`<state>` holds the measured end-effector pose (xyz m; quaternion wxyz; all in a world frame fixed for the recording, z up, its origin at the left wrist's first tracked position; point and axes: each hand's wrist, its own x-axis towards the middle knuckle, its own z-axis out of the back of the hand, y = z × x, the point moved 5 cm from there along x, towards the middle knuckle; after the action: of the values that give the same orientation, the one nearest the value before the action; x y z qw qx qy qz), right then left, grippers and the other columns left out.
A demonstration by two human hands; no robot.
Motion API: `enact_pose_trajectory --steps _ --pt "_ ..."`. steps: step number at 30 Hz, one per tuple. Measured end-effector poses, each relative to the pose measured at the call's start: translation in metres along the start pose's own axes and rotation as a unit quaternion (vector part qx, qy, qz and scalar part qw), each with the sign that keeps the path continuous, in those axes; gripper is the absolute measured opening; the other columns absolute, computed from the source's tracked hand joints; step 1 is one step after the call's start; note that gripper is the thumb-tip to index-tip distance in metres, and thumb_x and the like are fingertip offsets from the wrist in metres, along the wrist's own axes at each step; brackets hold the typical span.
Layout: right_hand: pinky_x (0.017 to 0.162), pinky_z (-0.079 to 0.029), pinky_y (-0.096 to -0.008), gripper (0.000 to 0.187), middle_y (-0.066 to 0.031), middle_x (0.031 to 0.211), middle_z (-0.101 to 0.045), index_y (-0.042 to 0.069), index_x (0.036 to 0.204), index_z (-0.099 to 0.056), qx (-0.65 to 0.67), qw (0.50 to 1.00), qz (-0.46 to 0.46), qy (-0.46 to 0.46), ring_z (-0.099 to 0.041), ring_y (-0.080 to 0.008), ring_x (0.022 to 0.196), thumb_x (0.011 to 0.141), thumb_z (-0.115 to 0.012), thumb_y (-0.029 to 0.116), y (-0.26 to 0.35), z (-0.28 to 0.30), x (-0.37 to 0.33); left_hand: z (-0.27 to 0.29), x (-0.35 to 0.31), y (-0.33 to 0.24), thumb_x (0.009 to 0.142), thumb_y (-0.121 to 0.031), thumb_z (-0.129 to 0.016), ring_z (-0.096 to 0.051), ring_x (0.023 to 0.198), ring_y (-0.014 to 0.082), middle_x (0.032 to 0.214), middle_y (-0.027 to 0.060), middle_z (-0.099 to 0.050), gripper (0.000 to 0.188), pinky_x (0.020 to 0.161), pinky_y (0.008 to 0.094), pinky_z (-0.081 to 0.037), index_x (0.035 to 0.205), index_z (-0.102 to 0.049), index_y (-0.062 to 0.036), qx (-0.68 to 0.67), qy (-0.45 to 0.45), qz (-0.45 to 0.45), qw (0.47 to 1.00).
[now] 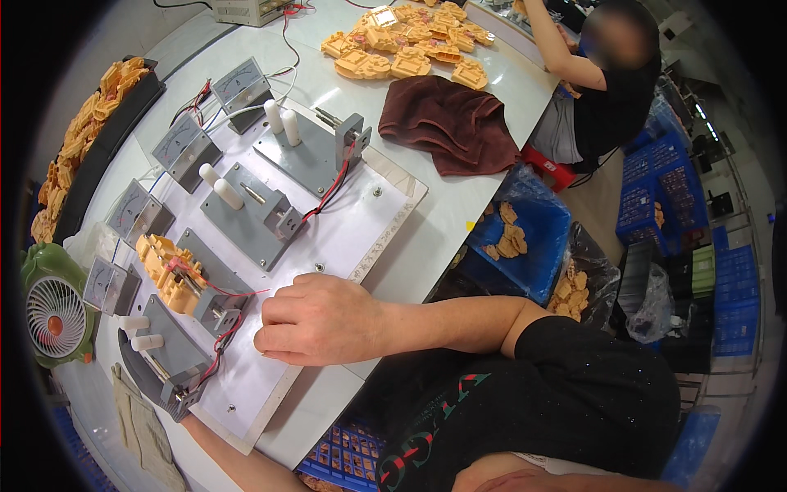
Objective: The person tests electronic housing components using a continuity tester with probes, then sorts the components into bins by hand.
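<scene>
Board: white board point(352, 234) lies flat on the table point(484, 189). It is right under the right hand's fingers.
Right hand: right hand point(316, 320) rests on the board's near part. Its fingers point(279, 312) are curled in together, like a loose fist. They hold nothing. The knuckles point at the clamps.
Left hand: only the left forearm point(234, 459) shows, at the board's near edge. The hand itself is hidden behind the lowest clamp, so I cannot tell if its fingers are apart or together.
Clamps: four grey clamps point(262, 209) sit in a row on the board, past the right fingers. Each has white pegs point(221, 187) and red wires point(332, 187).
Orange part: one orange part point(168, 271) sits in the third clamp, just beyond the right fingertips, not touching them.
Screw: a small screw point(319, 267) sits in the board just above the right knuckles.
Meters: four grey meters point(184, 143) stand along the board's far side, well away from the fingers.
Fan: a green fan point(53, 307) stands far from the right fingers, past the meters.
Tray: a dark tray point(111, 139) of orange parts lies beyond the meters.
Pile: more orange parts point(410, 45) lie far up the table.
Cloth: a brown cloth point(451, 123) lies near that pile.
Other person: a person in black point(611, 107) sits at the table's far end.
Bin: a blue bin point(525, 242) stands under the table edge.
</scene>
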<state>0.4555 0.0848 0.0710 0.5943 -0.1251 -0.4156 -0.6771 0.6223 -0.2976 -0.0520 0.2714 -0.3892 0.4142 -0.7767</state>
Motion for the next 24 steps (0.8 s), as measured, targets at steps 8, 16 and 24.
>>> enact_pose_trajectory --steps 8,16,24 --pt "0.065 -0.046 -0.0326 0.012 0.0008 0.079 -0.053 0.017 0.086 -0.064 -0.002 1.000 -0.002 0.002 -0.058 -0.0165 0.070 0.086 -0.074 0.022 0.000 0.000 0.000 -0.003 0.001 -0.006 0.103 -0.029 -0.043 -0.056 0.126 0.0211 0.140 0.0106 -0.057 0.058 0.111 0.0367 -0.042 0.153 -0.043 -0.0013 0.015 0.006 -0.033 0.999" --pt "0.065 -0.046 -0.0323 0.012 0.0012 0.079 -0.053 0.017 0.087 -0.064 -0.005 1.000 -0.003 0.011 -0.059 -0.0159 0.071 0.086 -0.075 0.023 0.000 -0.001 0.000 -0.010 -0.007 -0.025 0.101 -0.032 -0.045 -0.058 0.121 0.0207 0.134 0.0096 -0.060 0.060 0.106 0.0357 -0.046 0.152 -0.043 -0.0009 0.062 0.018 -0.072 0.995" --pt "0.068 -0.049 -0.0341 0.012 0.0006 0.082 -0.056 0.017 0.089 -0.066 -0.028 0.999 -0.010 0.028 -0.061 -0.0175 0.074 0.084 -0.076 0.022 -0.001 0.005 0.000 -0.025 0.012 -0.021 0.103 -0.037 -0.036 -0.056 0.116 0.0268 0.135 0.0188 -0.056 0.063 0.097 0.0368 -0.046 0.153 -0.039 0.0015 -0.314 0.155 0.018 0.937"
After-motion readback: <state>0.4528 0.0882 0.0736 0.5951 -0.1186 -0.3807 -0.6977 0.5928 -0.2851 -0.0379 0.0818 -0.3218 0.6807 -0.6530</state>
